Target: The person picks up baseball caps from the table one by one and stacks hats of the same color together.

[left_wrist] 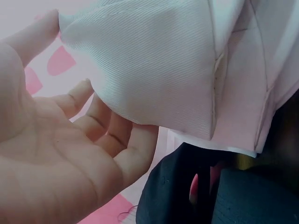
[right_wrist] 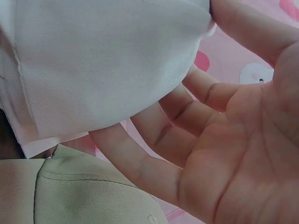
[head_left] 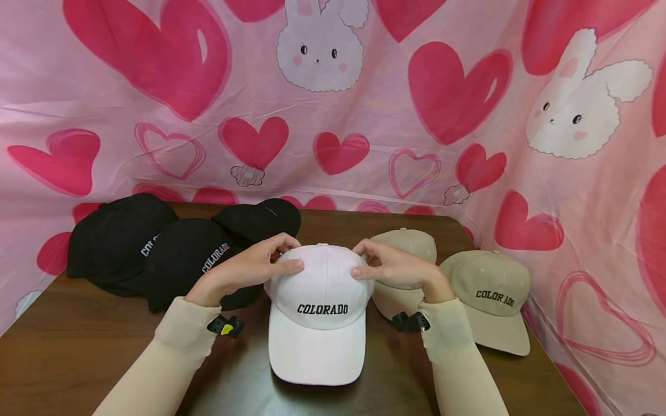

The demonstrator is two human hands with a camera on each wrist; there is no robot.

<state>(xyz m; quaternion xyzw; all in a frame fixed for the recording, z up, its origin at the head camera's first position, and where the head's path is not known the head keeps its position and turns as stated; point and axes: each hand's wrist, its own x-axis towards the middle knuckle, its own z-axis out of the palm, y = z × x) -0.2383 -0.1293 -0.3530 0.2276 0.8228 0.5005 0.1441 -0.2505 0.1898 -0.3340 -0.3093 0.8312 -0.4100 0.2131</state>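
A white baseball cap (head_left: 322, 289) with COLORADO in dark letters is held up in the middle of the head view, its brim pointing down toward me. My left hand (head_left: 255, 266) grips the crown's left side, thumb in front and fingers behind. On the other side my right hand (head_left: 398, 266) holds the crown the same way. The left wrist view has the white cap's cloth (left_wrist: 145, 65) between thumb and curved fingers (left_wrist: 135, 140). Likewise, the right wrist view has the cap's cloth (right_wrist: 107, 60) against the right fingers (right_wrist: 154, 126).
Several black caps (head_left: 182, 260) lie piled on the brown table (head_left: 78, 346) at the left. Two beige caps, one partly behind my right hand (head_left: 408, 242) and one farther right (head_left: 489, 289), lie on the right side. A pink heart-and-rabbit cloth (head_left: 322, 110) hangs behind.
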